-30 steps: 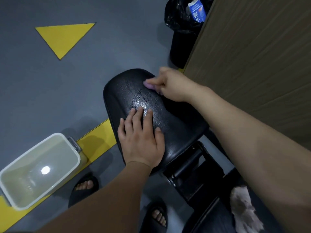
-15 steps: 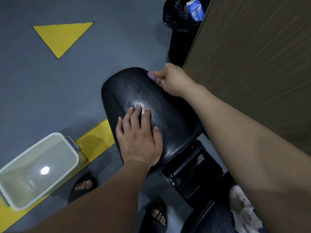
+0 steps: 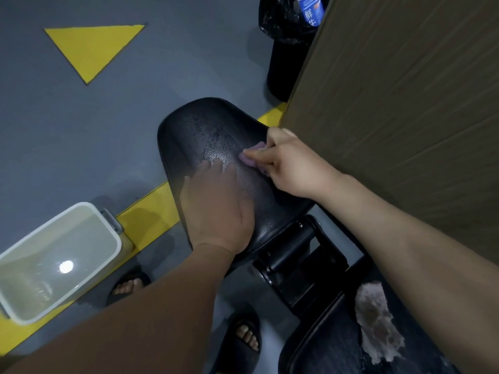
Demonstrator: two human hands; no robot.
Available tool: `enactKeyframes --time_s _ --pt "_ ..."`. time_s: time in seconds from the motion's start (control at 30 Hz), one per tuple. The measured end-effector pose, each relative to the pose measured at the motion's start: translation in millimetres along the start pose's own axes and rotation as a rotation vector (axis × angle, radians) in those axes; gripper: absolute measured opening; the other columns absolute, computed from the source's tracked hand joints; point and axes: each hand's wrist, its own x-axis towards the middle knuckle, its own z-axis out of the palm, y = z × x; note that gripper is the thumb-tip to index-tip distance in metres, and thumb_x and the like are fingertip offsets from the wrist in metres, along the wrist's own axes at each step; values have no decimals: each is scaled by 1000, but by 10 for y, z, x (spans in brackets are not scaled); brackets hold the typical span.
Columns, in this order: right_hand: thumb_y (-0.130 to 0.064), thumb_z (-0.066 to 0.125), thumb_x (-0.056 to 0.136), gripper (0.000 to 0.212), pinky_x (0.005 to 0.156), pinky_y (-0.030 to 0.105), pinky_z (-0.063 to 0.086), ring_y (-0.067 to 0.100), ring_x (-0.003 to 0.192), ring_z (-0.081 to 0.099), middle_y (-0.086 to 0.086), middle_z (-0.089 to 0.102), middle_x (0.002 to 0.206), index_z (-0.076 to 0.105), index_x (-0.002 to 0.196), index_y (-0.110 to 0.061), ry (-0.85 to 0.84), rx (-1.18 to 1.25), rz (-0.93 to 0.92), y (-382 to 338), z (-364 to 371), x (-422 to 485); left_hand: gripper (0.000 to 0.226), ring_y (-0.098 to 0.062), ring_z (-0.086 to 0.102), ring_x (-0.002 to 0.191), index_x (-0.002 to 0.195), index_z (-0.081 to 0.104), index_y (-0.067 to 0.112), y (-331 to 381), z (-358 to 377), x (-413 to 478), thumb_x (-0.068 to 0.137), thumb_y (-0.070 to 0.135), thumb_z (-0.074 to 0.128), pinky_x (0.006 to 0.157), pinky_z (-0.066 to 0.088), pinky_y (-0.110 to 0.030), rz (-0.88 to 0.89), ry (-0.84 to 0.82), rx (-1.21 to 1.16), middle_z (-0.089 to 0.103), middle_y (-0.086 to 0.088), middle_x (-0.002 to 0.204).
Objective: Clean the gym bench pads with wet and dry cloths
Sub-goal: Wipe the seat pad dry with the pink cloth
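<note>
A black seat pad (image 3: 199, 133) of the gym bench fills the middle of the view, shiny and wet near its centre. My right hand (image 3: 286, 164) grips a small purple cloth (image 3: 249, 157) and presses it on the pad's right side. My left hand (image 3: 218, 209) lies flat on the pad's near half, fingers straight, just left of the cloth. A second black pad (image 3: 332, 344) shows at the bottom right, with a pale crumpled cloth (image 3: 376, 319) lying on it.
A white bucket of water (image 3: 16, 265) stands on the grey floor at lower left, by a yellow floor line (image 3: 145, 222). A wooden panel (image 3: 405, 103) rises on the right. A black-bagged bin (image 3: 286, 49) stands behind the bench. My sandalled feet (image 3: 243, 338) are below.
My right hand has drawn the purple cloth from the pad's far right edge back toward me, close to my left fingers. My left hand stays flat on the pad.
</note>
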Motion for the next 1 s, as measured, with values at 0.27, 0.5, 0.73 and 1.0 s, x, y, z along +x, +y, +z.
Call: enactKeyframes --time_s 0.27,0.5,0.73,1.0 --pt "-37 57 102 27 74 22 32 23 93 50 4 42 94 77 117 -26 -76 59 108 -39 212 1164 51 -30 39 143 133 60 15 -9 10 8 91 39 44 118 26 -55 4 0 -11 53 -8 144" --pt "-23 62 98 22 75 20 31 21 94 50 -4 38 90 79 110 -31 -47 29 68 -58 234 997 51 -30 40 143 133 62 14 -15 8 10 91 39 46 118 26 -56 11 9 -22 54 -9 144" --pt "-22 68 96 26 78 25 39 22 91 48 -1 42 89 76 118 -34 -13 39 3 -29 150 544 50 -30 40 143 132 62 14 -19 -3 -2 90 39 48 119 25 -54 8 -2 -30 55 -10 143" --pt "-5 62 99 23 70 -3 36 -23 72 57 -10 43 89 71 119 2 -23 224 274 44 228 1471 52 -30 40 143 132 63 15 -28 -13 14 88 39 50 119 26 -55 15 -4 -31 54 -9 144"
